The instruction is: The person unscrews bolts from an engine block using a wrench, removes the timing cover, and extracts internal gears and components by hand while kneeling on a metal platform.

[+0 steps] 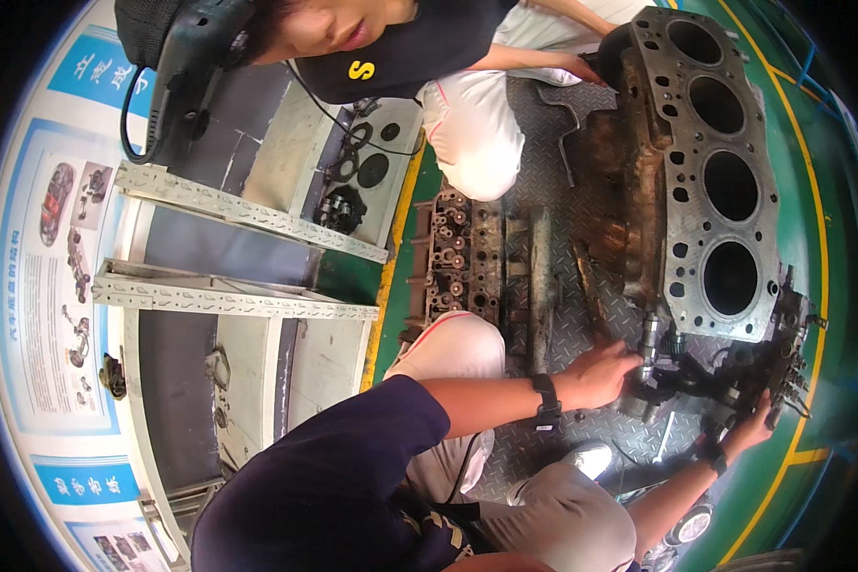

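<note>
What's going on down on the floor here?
Two people are crouched at an engine block with four open bores. The nearer one's left hand is at a shiny metal part by its near end, while the right hand is on a dark assembly beside it. A co-worker's hand reaches the far end. A cylinder head lies off to the left.

We cannot make out exactly where the left hand (pixel 596 377) meets the metal fitting (pixel 649 337), nor how far the fingers of the right hand (pixel 754 425) reach around the dark assembly (pixel 788 357). The upper edge cuts off the co-worker's (pixel 410 55) head, the right forearm (pixel 660 505) partly hides a round part (pixel 693 525), and we find the poster's (pixel 43 353) fine print too small.
</note>
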`<state>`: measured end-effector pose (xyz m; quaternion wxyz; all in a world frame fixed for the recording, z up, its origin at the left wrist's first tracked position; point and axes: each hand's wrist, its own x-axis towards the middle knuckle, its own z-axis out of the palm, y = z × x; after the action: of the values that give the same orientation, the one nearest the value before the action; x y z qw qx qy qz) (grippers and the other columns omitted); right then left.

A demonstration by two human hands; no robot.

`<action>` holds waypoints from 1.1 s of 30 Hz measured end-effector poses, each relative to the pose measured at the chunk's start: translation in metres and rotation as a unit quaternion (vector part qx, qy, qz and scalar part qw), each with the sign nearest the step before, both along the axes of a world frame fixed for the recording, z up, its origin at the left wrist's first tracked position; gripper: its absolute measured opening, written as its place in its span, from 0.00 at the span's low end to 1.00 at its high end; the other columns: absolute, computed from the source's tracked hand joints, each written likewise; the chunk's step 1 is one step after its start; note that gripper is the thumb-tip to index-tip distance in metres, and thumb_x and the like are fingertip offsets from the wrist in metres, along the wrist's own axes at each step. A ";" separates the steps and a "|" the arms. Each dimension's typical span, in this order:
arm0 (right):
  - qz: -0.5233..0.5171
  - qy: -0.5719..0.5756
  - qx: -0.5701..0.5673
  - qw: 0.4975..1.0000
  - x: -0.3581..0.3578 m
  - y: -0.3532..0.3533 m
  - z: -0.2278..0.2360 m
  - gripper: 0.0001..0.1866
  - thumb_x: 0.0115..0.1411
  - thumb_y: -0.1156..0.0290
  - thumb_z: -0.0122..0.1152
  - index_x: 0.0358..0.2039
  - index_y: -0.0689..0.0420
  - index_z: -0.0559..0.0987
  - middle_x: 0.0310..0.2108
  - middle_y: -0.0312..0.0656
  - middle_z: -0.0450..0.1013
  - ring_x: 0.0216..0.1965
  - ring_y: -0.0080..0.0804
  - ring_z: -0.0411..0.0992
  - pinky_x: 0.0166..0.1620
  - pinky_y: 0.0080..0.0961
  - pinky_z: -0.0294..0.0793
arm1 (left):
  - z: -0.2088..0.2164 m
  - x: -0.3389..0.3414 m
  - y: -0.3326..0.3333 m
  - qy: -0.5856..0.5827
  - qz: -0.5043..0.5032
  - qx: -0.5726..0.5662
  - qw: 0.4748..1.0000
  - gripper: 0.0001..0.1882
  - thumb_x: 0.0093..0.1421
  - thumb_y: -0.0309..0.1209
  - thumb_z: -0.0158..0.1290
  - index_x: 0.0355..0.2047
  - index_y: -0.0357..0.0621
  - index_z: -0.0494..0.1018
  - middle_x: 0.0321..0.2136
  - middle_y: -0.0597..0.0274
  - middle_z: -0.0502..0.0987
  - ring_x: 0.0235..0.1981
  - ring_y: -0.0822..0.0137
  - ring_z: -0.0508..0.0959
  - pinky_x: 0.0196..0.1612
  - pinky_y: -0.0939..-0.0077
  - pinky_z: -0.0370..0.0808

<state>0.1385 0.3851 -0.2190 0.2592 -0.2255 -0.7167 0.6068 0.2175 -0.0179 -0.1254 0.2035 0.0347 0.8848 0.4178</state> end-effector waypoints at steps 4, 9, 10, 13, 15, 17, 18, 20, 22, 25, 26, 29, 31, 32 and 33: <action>-0.018 0.019 -0.077 0.997 -0.001 0.001 0.005 0.27 0.59 0.64 0.73 0.53 0.69 0.80 0.48 0.45 0.80 0.42 0.31 0.78 0.48 0.28 0.78 | 0.002 0.001 -0.001 0.021 -0.037 -0.011 0.999 0.27 0.61 0.22 0.48 0.62 0.49 0.73 0.60 0.35 0.68 0.55 0.38 0.76 0.57 0.55 0.76; -0.020 -0.004 -0.030 0.999 0.000 0.008 -0.006 0.28 0.59 0.62 0.74 0.52 0.71 0.80 0.48 0.45 0.80 0.43 0.31 0.77 0.49 0.27 0.78 | -0.005 0.003 0.000 0.009 -0.016 -0.007 1.000 0.27 0.61 0.21 0.47 0.62 0.51 0.74 0.60 0.35 0.69 0.56 0.39 0.75 0.57 0.55 0.76; -0.007 0.009 -0.058 0.998 0.000 0.009 -0.006 0.27 0.59 0.62 0.73 0.52 0.70 0.80 0.49 0.45 0.80 0.43 0.30 0.77 0.50 0.28 0.77 | 0.000 0.000 0.001 -0.003 -0.025 -0.007 1.000 0.27 0.61 0.21 0.47 0.61 0.51 0.75 0.59 0.37 0.70 0.56 0.41 0.76 0.57 0.55 0.76; -0.014 0.034 -0.058 0.998 -0.001 -0.005 0.008 0.18 0.60 0.70 0.70 0.47 0.69 0.81 0.43 0.45 0.80 0.39 0.30 0.77 0.46 0.27 0.79 | -0.001 -0.001 0.001 0.000 -0.037 -0.009 0.999 0.27 0.61 0.20 0.47 0.60 0.52 0.76 0.57 0.42 0.72 0.55 0.44 0.76 0.56 0.56 0.76; -0.010 0.021 -0.055 0.998 0.000 0.004 0.005 0.23 0.60 0.67 0.72 0.50 0.70 0.82 0.49 0.45 0.80 0.44 0.29 0.77 0.51 0.27 0.77 | -0.003 0.001 0.002 0.014 -0.043 -0.007 0.999 0.27 0.60 0.20 0.47 0.59 0.52 0.77 0.55 0.44 0.73 0.54 0.45 0.77 0.56 0.57 0.76; 0.010 0.027 -0.007 1.000 0.000 -0.014 0.003 0.21 0.60 0.68 0.72 0.50 0.69 0.82 0.48 0.44 0.80 0.44 0.28 0.77 0.52 0.27 0.76 | -0.007 0.003 -0.005 -0.011 -0.040 -0.009 0.999 0.28 0.59 0.19 0.46 0.59 0.52 0.77 0.51 0.46 0.75 0.51 0.45 0.77 0.55 0.58 0.75; 0.020 0.015 -0.024 0.999 0.000 -0.001 -0.007 0.21 0.61 0.68 0.70 0.50 0.69 0.82 0.47 0.43 0.81 0.44 0.28 0.77 0.53 0.27 0.75 | -0.007 0.000 -0.005 -0.010 -0.048 -0.007 0.999 0.29 0.59 0.18 0.45 0.60 0.52 0.77 0.50 0.45 0.75 0.52 0.46 0.77 0.56 0.57 0.74; 0.021 0.024 -0.043 0.999 0.000 -0.013 -0.004 0.20 0.61 0.69 0.70 0.50 0.68 0.82 0.46 0.43 0.80 0.42 0.28 0.77 0.51 0.27 0.76 | -0.024 0.000 -0.014 -0.038 -0.046 0.012 0.998 0.29 0.60 0.19 0.45 0.61 0.52 0.75 0.50 0.45 0.75 0.53 0.46 0.76 0.57 0.57 0.73; 0.027 0.034 -0.033 0.998 0.002 -0.014 0.013 0.19 0.62 0.70 0.69 0.50 0.68 0.81 0.45 0.43 0.80 0.42 0.29 0.78 0.49 0.28 0.78 | -0.012 -0.014 -0.013 -0.130 -0.079 0.039 0.988 0.31 0.62 0.22 0.46 0.66 0.52 0.67 0.51 0.44 0.73 0.54 0.47 0.76 0.58 0.56 0.72; 0.035 0.021 -0.094 0.995 0.000 -0.012 0.011 0.20 0.63 0.69 0.67 0.52 0.68 0.81 0.48 0.48 0.80 0.46 0.33 0.80 0.54 0.31 0.79 | 0.017 -0.049 -0.022 -0.209 -0.173 -0.040 0.962 0.35 0.65 0.31 0.49 0.67 0.28 0.50 0.37 0.47 0.76 0.36 0.55 0.79 0.41 0.61 0.79; 0.036 0.031 -0.113 0.992 -0.003 -0.007 0.004 0.19 0.64 0.68 0.66 0.52 0.68 0.81 0.49 0.49 0.80 0.47 0.34 0.80 0.55 0.30 0.79 | 0.032 -0.057 -0.022 -0.249 -0.163 -0.059 0.953 0.40 0.65 0.34 0.52 0.68 0.25 0.47 0.31 0.53 0.76 0.30 0.61 0.78 0.33 0.63 0.81; 0.107 0.086 -0.122 0.983 -0.014 -0.053 0.031 0.20 0.62 0.66 0.68 0.51 0.64 0.82 0.47 0.44 0.82 0.48 0.30 0.79 0.55 0.25 0.75 | 0.021 -0.047 -0.046 -0.435 -0.061 0.025 0.898 0.47 0.67 0.46 0.53 0.72 0.31 0.41 0.59 0.36 0.69 0.39 0.48 0.82 0.38 0.58 0.88; 0.034 -0.008 0.058 0.998 -0.006 -0.032 0.055 0.24 0.58 0.57 0.73 0.48 0.61 0.85 0.41 0.36 0.83 0.39 0.23 0.77 0.47 0.21 0.74 | 0.016 -0.043 -0.027 -0.455 -0.054 0.113 0.882 0.48 0.68 0.45 0.53 0.74 0.34 0.39 0.68 0.32 0.56 0.44 0.41 0.82 0.37 0.55 0.87; 0.000 0.018 0.030 0.999 -0.008 -0.028 0.048 0.24 0.56 0.56 0.75 0.46 0.61 0.85 0.38 0.37 0.83 0.37 0.25 0.79 0.45 0.23 0.77 | 0.015 -0.044 -0.024 -0.468 -0.034 0.091 0.879 0.48 0.68 0.44 0.53 0.75 0.35 0.39 0.68 0.32 0.56 0.44 0.41 0.82 0.37 0.54 0.87; -0.075 0.013 0.119 0.990 -0.018 0.006 0.017 0.30 0.54 0.56 0.75 0.50 0.67 0.83 0.43 0.37 0.82 0.42 0.24 0.76 0.50 0.21 0.72 | 0.014 -0.045 -0.016 -0.476 -0.018 0.074 0.876 0.47 0.68 0.43 0.53 0.75 0.36 0.39 0.68 0.33 0.56 0.44 0.41 0.81 0.37 0.53 0.87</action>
<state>0.1204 0.3915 -0.2020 0.3380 -0.2381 -0.7619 0.4986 0.1725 -0.0335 -0.1118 0.6047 -0.1370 0.6465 0.4446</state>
